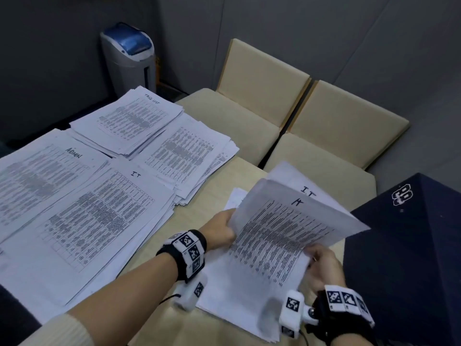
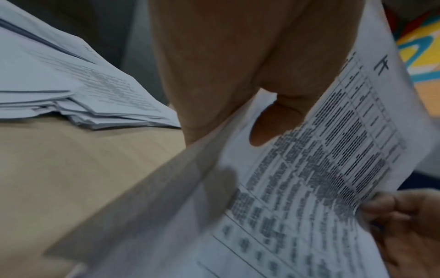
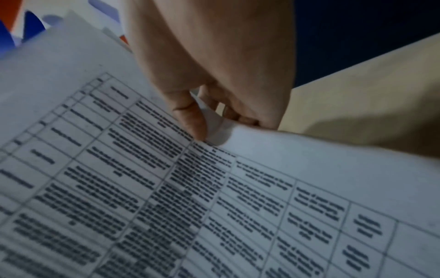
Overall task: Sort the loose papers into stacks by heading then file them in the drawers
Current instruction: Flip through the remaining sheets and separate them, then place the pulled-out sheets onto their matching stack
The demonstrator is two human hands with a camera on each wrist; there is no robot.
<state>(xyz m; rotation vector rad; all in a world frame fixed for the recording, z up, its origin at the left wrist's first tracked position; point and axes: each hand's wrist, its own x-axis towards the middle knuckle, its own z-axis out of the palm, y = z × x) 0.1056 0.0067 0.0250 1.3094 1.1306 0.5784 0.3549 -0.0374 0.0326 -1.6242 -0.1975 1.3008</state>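
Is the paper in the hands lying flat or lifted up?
Lifted up. Both hands hold the IT sheet by its edges, and it curves above the pile underneath.

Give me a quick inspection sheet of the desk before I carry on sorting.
Surface: light wooden table, bare in the middle.
Job's things: stacks headed ADMIN, IT and TASK LIST, plus one whose heading is unreadable; a loose pile near the front edge; a lifted sheet headed IT. No drawers in view.
Clutter: dark blue box at the right.
Grippers: left hand grips the sheet's left edge; right hand pinches its lower right edge.
Cables: thin black leads at both wrist cameras.
Surroundings: two beige chairs; grey bin with a blue lid; grey walls.
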